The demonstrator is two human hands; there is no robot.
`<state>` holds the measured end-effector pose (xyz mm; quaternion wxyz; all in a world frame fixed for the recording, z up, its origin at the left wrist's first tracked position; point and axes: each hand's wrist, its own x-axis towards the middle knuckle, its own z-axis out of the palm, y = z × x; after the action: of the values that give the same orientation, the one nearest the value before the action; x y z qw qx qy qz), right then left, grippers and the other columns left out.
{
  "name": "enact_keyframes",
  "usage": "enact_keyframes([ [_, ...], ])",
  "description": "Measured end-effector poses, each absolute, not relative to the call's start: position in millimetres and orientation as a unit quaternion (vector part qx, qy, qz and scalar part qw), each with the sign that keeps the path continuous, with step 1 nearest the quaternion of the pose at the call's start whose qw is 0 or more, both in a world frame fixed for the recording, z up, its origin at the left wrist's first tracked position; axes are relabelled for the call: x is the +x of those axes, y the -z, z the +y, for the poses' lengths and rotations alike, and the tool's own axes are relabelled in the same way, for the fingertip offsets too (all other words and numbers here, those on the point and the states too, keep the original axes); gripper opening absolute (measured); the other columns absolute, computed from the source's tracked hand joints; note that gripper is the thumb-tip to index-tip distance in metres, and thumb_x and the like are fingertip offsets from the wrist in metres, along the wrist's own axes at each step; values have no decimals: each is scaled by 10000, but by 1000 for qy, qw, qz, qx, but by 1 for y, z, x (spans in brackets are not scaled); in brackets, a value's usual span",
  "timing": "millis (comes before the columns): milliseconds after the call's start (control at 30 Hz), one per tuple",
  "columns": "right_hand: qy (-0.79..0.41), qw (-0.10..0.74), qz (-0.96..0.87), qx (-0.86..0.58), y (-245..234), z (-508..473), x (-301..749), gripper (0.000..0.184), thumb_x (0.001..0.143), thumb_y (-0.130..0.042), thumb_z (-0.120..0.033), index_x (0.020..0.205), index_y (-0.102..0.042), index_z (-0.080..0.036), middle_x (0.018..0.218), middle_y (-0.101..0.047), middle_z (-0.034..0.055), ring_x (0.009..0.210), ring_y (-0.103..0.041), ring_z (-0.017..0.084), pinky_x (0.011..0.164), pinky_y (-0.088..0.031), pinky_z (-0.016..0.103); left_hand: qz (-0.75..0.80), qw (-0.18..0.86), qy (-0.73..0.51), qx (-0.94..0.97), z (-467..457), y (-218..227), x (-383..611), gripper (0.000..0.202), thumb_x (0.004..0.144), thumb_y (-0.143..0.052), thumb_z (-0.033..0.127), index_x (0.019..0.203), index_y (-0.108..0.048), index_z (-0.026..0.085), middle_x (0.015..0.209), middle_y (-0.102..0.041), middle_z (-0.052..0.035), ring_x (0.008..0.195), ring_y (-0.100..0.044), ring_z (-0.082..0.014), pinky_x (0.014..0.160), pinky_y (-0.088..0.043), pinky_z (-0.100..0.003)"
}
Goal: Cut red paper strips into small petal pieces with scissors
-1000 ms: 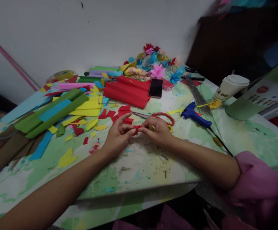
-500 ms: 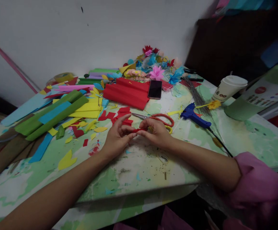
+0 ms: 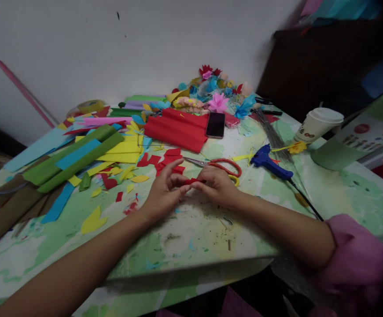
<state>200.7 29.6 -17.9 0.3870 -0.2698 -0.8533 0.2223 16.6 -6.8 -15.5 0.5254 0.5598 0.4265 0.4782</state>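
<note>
A small piece of red crepe paper [image 3: 193, 181] is pinched between both hands above the table's front part. My left hand [image 3: 165, 187] grips its left end with thumb and fingers, and my right hand [image 3: 216, 185] holds the right end, partly hiding the piece. Just behind the right hand lie scissors [image 3: 224, 165] with red handles, blades pointing left. Cut red paper pieces [image 3: 170, 159] rest behind the left hand. A second handle, yellow [image 3: 234, 179], shows beside the right hand.
A blue glue gun [image 3: 270, 162] with a black cord lies at right, near thin wires and a white paper cup [image 3: 318, 123]. A phone [image 3: 215, 125] sits beside a red crepe sheet [image 3: 176, 128]. Paper flowers [image 3: 218, 102] pile up behind; green rolls [image 3: 79, 154] lie left.
Both hands keep their pinch on the red paper, and a little more of it shows between the fingers. The whole view has shifted slightly.
</note>
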Motion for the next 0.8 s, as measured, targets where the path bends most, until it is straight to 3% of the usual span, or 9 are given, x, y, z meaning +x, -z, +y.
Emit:
enact_keyframes([
  [333,-198,359,-868,-280,18,30,202,359,916,-496,-347,611,-573,-172,563,-524,0,586,-453,124,596,-327,268,436,484,-453,608,-7,11,14,689,757,-694,211,1369,-378,238,671,-582,45,589,-559,-104,535,-449,-212],
  [667,-182,409,-852,-271,15,32,203,355,919,-500,-355,639,-606,-165,574,-552,15,590,-499,132,595,-346,265,400,475,-445,645,-3,3,10,639,772,-683,229,1351,-414,238,699,-595,22,682,-591,-134,596,-469,-232],
  [800,-158,460,-788,-379,15,41,211,352,912,-475,-332,604,-553,-179,580,-533,12,586,-481,138,586,-344,272,440,454,-468,618,3,8,3,625,740,-698,188,1312,-448,220,663,-545,50,610,-543,-100,581,-447,-218],
])
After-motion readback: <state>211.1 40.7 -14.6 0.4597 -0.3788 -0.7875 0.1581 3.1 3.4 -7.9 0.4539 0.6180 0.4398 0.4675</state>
